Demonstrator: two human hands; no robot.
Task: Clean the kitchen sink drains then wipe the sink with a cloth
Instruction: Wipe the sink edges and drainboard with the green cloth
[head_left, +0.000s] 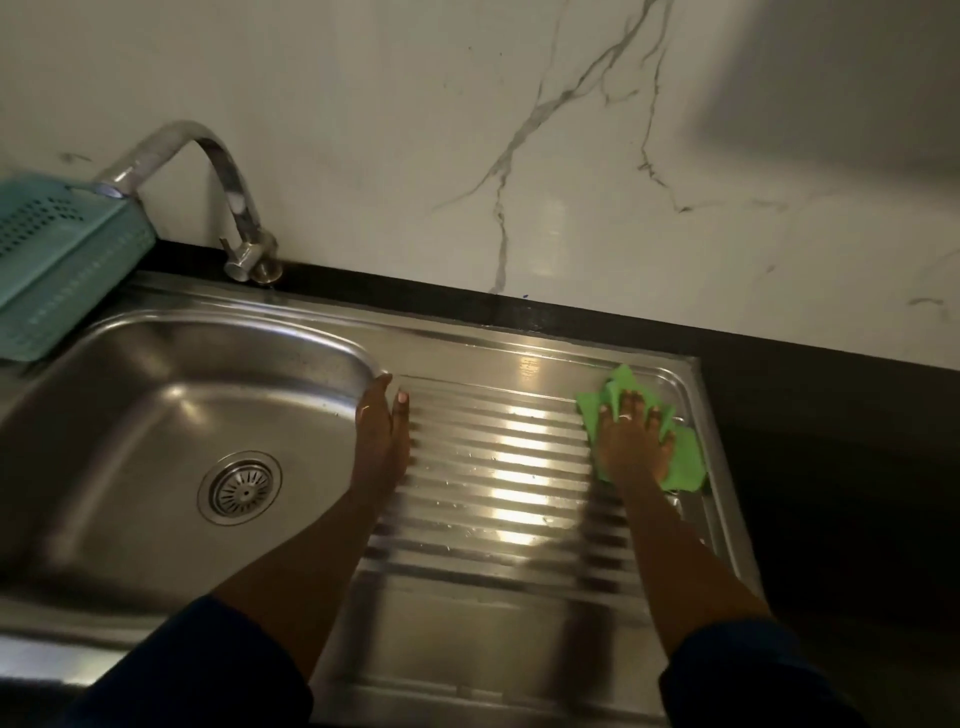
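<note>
Right hand (631, 436) is down flat on the green cloth (687, 462), fingers spread wide and pressing it onto the far right corner of the ribbed drainboard (498, 467), nothing pinched. Left hand (382, 426) rests along the sink (234, 312) rim between bowl and drainboard, fingers fairly straight on the bowl side, thumb on the ribs. The drain (240, 487) sits uncovered in the bowl, tap (228, 171) behind, teal basket (57, 270) at the far left edge
</note>
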